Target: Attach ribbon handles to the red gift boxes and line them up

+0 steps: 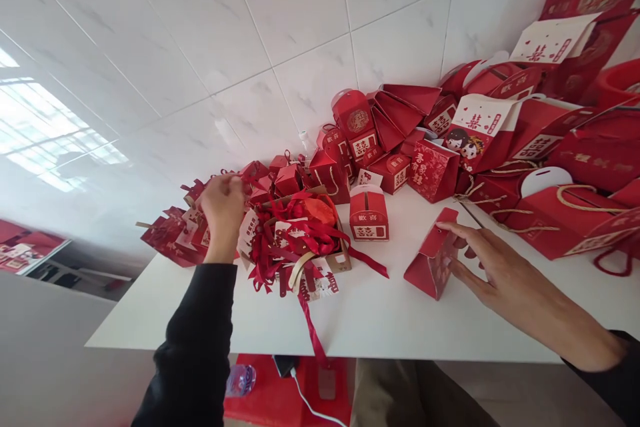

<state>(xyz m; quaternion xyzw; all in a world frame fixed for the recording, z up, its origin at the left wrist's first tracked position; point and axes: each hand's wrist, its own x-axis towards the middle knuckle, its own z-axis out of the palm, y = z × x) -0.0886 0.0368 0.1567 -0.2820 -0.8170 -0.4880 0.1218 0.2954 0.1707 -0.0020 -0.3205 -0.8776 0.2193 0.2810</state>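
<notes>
My right hand (493,265) is at a red triangular gift box (429,255) standing near the table's front edge; its index finger lies on the top ridge and its thumb against the right side. To the left, my left hand (223,207) is raised with curled fingers above the finished-looking red gift boxes, and what it pinches, if anything, cannot be made out. Beside it sits an open cardboard box (344,259) heaped with red ribbons (313,230) and printed tags. A small red gift box (369,213) with a rounded top stands between that carton and my right hand.
Many red gift boxes (537,137), some with rope handles, are piled along the tiled wall (305,27) at the back and right of the white table (380,320). Below the front edge are a red stool (270,407), a plastic bottle (241,380) and a white cable (305,397).
</notes>
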